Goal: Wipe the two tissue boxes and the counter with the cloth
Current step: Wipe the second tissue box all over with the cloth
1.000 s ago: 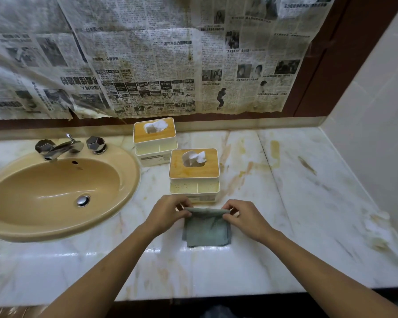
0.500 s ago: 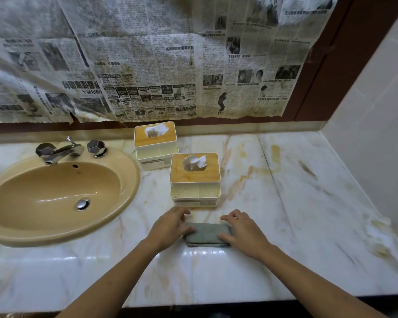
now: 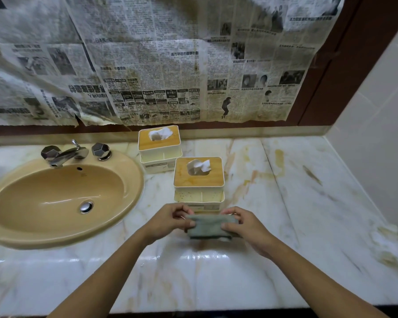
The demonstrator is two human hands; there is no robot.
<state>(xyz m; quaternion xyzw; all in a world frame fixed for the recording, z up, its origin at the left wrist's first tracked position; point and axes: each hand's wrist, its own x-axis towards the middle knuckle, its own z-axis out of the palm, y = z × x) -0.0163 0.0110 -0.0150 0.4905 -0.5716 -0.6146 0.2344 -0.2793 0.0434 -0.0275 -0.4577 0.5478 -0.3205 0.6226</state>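
Cloth (image 3: 208,226) folded, over surface (image 3: 308,203); left hand (image 3: 168,220) and right hand (image 3: 246,226) grip clamped on its ends. Near tissue box (image 3: 199,177) just beyond grip, far tissue box (image 3: 159,145) beyond-left. Newspaper (image 3: 147,65): Chinese print; box labels unreadable.

One camera is recording, worn on the person's head. It is looking forward and well down across the table (image 3: 308,226), taking in the marble from its front edge to the newspaper-covered wall (image 3: 159,65) behind. The wide lens is bowing straight edges outward. The left hand (image 3: 168,220) and right hand (image 3: 246,226), pinching the cloth (image 3: 208,226) between them, are sitting close under the lens, just below frame centre, both forearms entering from the bottom edge. The sink (image 3: 137,191) is filling the left side; the tiled side wall (image 3: 377,134) is closing off the right.
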